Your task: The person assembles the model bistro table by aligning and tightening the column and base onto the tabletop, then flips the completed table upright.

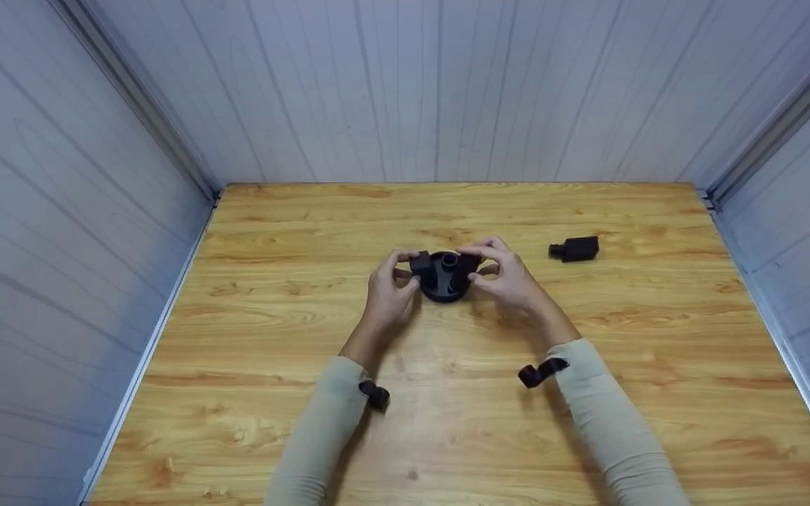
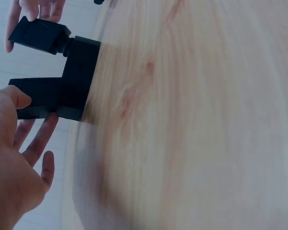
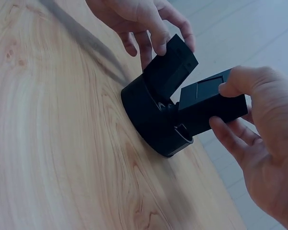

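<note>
A round black base (image 1: pixel 445 292) stands on the wooden table, with a round socket showing at its back. The left hand (image 1: pixel 389 287) pinches a black block (image 1: pixel 420 266) standing in the base's left side; in the left wrist view this block (image 2: pixel 38 93) meets the base (image 2: pixel 81 76). Thumb and fingers of the right hand (image 1: pixel 507 277) hold a second black block (image 1: pixel 469 264) at the base's right side. In the right wrist view that block (image 3: pixel 211 103) leans outward over the base (image 3: pixel 153 124), its narrow neck at the rim; whether it is seated I cannot tell.
Another black block with a narrow neck (image 1: pixel 579 249) lies on the table (image 1: pixel 447 422) at the back right, beyond the right hand. Pale panel walls (image 1: pixel 405 91) enclose the table at the back and both sides. Each sleeve carries a small black wrist device.
</note>
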### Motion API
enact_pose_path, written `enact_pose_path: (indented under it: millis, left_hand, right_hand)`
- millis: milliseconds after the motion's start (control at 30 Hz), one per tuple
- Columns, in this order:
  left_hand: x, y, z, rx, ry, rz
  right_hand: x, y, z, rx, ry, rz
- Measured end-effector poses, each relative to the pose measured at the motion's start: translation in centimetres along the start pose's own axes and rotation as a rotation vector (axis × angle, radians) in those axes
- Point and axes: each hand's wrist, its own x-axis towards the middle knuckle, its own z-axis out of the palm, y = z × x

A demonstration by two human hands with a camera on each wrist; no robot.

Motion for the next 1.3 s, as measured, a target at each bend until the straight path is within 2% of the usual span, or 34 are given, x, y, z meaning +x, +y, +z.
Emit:
enact_pose_path:
  millis: [367, 500, 633, 900, 1133, 1300]
  left_hand:
    - [0.0, 0.0, -0.1, -0.001, 0.01, 0.012]
    - [-0.1, 0.1, -0.2, -0.004, 0.009, -0.001]
    - [-0.1, 0.1, -0.2, -0.011, 0.005, -0.017]
    - [-0.1, 0.1, -0.1, -0.019, -0.003, -0.013]
    - [0.0, -0.1, -0.1, -0.021, -0.012, 0.028]
    - [0.0, 0.1, 0.0, -0.03, -0.002, 0.031]
  right_hand:
    - [0.5, -0.3, 0.1, -0.077, -0.039, 0.002]
    - [0.6, -0.2, 0.5, -0.093, -0.045, -0.015]
    - [0.6, -0.3, 1.1, -0.108, -0.083, -0.027]
    - [0.6, -0.2, 1.3, -0.096, -0.086, 0.005]
    - [0.6, 0.1, 1.1, -0.078, -0.101, -0.02]
    - [0.7, 0.0, 1.2, -0.084, -0.085, -0.013]
